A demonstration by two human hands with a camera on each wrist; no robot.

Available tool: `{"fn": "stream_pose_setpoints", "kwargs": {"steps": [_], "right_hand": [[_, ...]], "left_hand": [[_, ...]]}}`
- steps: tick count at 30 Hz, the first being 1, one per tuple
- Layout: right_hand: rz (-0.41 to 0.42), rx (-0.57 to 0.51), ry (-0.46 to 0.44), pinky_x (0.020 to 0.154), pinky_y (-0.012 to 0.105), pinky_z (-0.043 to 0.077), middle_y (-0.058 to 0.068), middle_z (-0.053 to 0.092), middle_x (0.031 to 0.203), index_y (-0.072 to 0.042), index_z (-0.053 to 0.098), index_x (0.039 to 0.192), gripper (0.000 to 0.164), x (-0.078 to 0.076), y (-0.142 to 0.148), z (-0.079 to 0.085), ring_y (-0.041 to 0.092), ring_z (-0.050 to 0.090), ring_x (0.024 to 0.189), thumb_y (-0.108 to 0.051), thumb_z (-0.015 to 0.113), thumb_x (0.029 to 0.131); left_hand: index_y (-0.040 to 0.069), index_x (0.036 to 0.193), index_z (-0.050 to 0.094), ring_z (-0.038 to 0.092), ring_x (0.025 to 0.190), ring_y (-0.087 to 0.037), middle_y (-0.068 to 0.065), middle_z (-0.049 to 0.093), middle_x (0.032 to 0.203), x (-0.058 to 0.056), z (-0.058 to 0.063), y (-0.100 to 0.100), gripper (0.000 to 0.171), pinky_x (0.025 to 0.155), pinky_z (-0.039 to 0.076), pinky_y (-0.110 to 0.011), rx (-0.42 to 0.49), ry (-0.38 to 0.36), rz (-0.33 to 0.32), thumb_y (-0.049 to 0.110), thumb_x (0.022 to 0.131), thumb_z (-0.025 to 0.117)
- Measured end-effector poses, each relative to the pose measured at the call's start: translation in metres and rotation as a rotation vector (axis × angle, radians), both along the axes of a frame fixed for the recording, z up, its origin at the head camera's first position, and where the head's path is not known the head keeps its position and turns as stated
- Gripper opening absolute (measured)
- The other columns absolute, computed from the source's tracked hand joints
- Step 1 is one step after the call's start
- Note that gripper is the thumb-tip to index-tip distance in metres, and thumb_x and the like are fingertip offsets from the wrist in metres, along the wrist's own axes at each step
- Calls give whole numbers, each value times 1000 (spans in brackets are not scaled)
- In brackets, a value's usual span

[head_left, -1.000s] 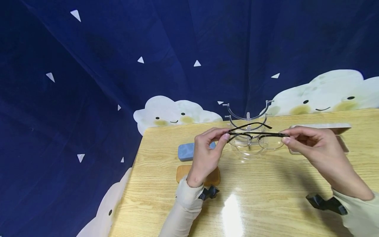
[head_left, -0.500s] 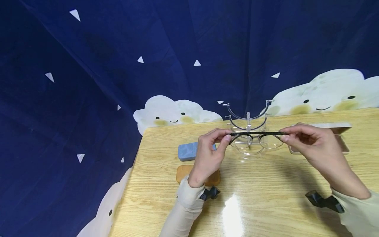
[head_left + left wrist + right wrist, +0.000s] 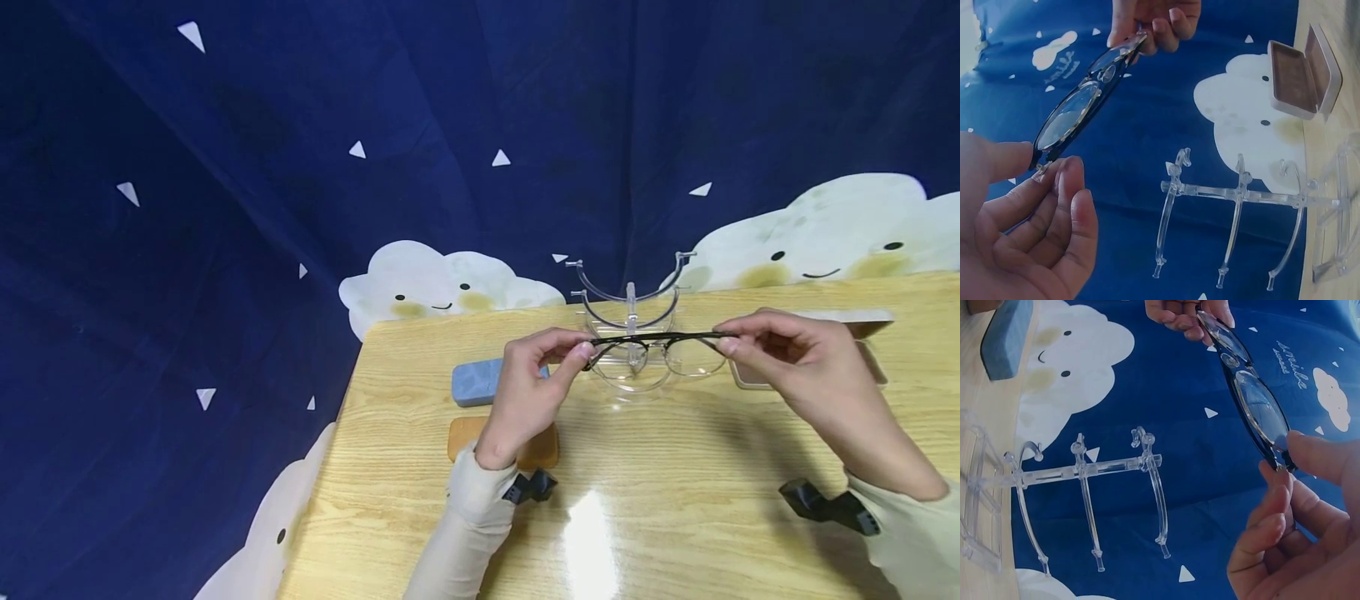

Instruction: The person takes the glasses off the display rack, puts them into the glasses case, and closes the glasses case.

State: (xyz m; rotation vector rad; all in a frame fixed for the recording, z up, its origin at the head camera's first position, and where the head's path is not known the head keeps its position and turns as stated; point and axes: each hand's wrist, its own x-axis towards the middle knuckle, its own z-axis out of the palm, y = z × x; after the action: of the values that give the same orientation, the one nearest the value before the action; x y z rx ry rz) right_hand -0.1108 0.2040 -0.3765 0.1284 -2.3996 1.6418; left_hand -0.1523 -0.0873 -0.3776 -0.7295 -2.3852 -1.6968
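A pair of glasses (image 3: 660,337) with a black upper frame and clear lenses is held up level between both hands, its arms folded in behind the lenses. My left hand (image 3: 528,387) pinches its left end between thumb and fingers. At the other end, my right hand (image 3: 821,379) pinches the corner by the hinge in the same way. Behind the glasses in the head view stands a clear plastic display stand (image 3: 632,302) with several curved holders. Both wrist views show these holders bare, below the raised glasses (image 3: 1071,115).
On the wooden table (image 3: 660,517), a blue glasses case (image 3: 472,383) and an orange case (image 3: 542,448) lie by the left forearm, partly covered by it. A pale case (image 3: 1291,78) with brown lining lies open behind the right hand. A dark blue cloud-print curtain (image 3: 450,100) hangs behind.
One arm of the glasses stuck out behind the frame a second ago; it is now folded in. Both hands keep their pinch and have shifted slightly to the right.
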Motion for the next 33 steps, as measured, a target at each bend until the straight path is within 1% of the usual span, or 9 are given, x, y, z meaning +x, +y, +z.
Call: {"fn": "stream_pose_setpoints", "kwargs": {"steps": [6, 11, 17, 20, 22, 27, 29, 31, 33], "right_hand": [[-21, 57, -69, 57, 25, 45, -20, 74, 91, -8, 76, 116, 22, -7, 3, -2, 3, 60, 71, -19, 76, 97], [-31, 71, -110, 63, 19, 47, -25, 73, 98, -9, 75, 119, 26, -10, 15, -10, 0, 63, 79, -23, 76, 97], [-46, 108, -104, 66, 13, 47, -30, 72, 102, -8, 73, 123, 29, -12, 39, -20, -6, 64, 85, -26, 71, 101], [-65, 84, -100, 68, 10, 48, -31, 74, 101, -6, 72, 124, 29, -14, 51, -23, -8, 64, 87, -25, 70, 101], [-75, 33, -103, 67, 10, 49, -31, 74, 100, -6, 72, 125, 28, -16, 60, -24, -9, 63, 88, -21, 70, 101], [-90, -92, -107, 62, 11, 52, -31, 72, 101, -15, 75, 122, 22, -20, 79, -30, -11, 63, 84, -11, 69, 101], [-101, -100, -116, 61, 11, 53, -31, 70, 100, -21, 75, 119, 21, -20, 84, -33, -11, 63, 81, -11, 67, 102], [-127, -75, -130, 58, 12, 51, -31, 67, 97, -28, 74, 115, 21, -20, 90, -36, -9, 60, 76, -13, 66, 103], [-145, -33, -138, 53, 16, 46, -29, 63, 91, -34, 71, 112, 21, -19, 95, -40, -3, 55, 70, -16, 64, 104]], "left_hand": [[6, 110, 79, 76, 86, -14, -9, 81, 105, -5, -5, 2, 19, 82, 60, -21, -43, 7, 18, 19, 102, 69], [6, 109, 80, 75, 85, -11, -8, 81, 103, -10, -13, 11, 18, 80, 60, -17, -109, 24, 8, 19, 102, 69], [6, 109, 80, 75, 81, -1, -6, 82, 99, -13, -21, 36, 19, 75, 58, -10, -145, 25, -15, 20, 102, 69], [7, 109, 80, 74, 79, 2, -5, 83, 98, -13, -24, 52, 19, 73, 55, -6, -180, 68, -21, 21, 102, 69], [7, 108, 81, 73, 78, 5, -4, 83, 96, -14, -25, 62, 19, 72, 53, -4, -204, 98, -18, 21, 102, 69], [8, 107, 81, 67, 75, 11, -2, 83, 93, -12, -27, 84, 19, 69, 49, 1, -249, 131, -11, 23, 101, 71], [11, 107, 82, 63, 74, 16, 1, 82, 91, -12, -29, 93, 19, 68, 47, 2, -284, 145, -2, 25, 101, 70], [13, 106, 82, 61, 73, 18, 4, 82, 89, -11, -32, 100, 19, 67, 45, 3, -327, 167, 6, 26, 102, 69], [14, 106, 82, 60, 72, 18, 6, 82, 89, -12, -35, 108, 19, 66, 43, 3, -366, 188, 9, 27, 102, 69]]}}
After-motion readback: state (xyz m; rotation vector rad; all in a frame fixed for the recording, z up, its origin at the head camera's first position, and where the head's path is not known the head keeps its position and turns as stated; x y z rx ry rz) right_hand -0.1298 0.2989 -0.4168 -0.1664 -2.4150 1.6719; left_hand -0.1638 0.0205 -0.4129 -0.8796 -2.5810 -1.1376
